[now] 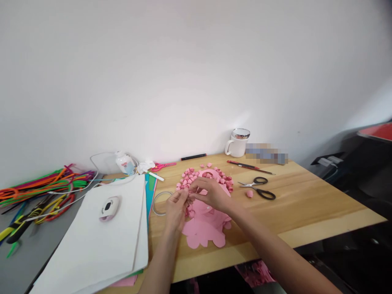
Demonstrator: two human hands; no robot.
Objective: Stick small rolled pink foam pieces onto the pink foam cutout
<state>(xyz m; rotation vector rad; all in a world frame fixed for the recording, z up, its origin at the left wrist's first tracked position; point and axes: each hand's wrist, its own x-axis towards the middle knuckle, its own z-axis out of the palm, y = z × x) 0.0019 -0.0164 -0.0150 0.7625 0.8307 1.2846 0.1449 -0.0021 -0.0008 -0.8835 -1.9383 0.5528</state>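
Note:
My left hand (pixel 177 207) and my right hand (pixel 211 192) meet above the wooden table, fingertips pinched close together. What lies between the fingers is mostly hidden; it may be a small pink piece, but I cannot make it out. Behind and around the hands is a heap of small curled pink paper pieces (pixel 187 176). Flat pink paper cutouts (pixel 206 232) with scalloped edges lie under and in front of my right hand. A roll of tape (pixel 158 209) lies flat just left of my left hand. One loose pink curl (pixel 249 193) sits to the right.
Black-handled scissors (pixel 260 188) and a red-black pencil (pixel 248 166) lie right. A white mug (pixel 238 143) with a shiny lid stands at the back. White sheets (pixel 101 241) bearing a small white device (pixel 109 207), a bottle (pixel 125 164), pink scissors (pixel 163 166) and colourful pipe cleaners (pixel 45 188) are left.

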